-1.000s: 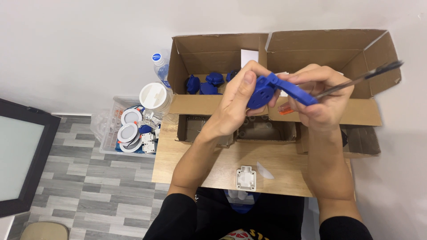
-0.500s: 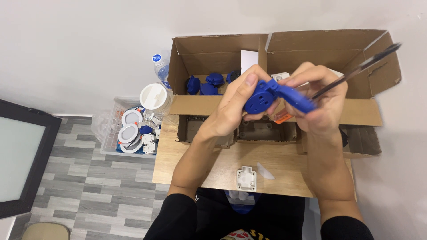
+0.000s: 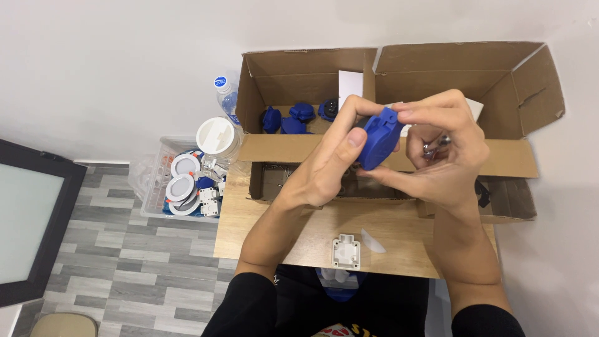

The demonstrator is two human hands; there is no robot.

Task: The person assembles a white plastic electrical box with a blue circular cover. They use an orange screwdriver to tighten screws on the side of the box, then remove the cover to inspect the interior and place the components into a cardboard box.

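Blue plastic cover sits clamped between both grips: left hand at seven o'clock, right hand at three, above the worktop.

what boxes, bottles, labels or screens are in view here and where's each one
Left brown cardboard box: open, behind the hands, blue plastic parts inside.
Right brown cardboard box: open, beside the first, against the wall.
Clear plastic water bottle: left of the boxes, blue cap, blue label.
Clear plastic tub: on the floor at left, holding round white fittings.
Black-framed frosted glass panel: far left edge.
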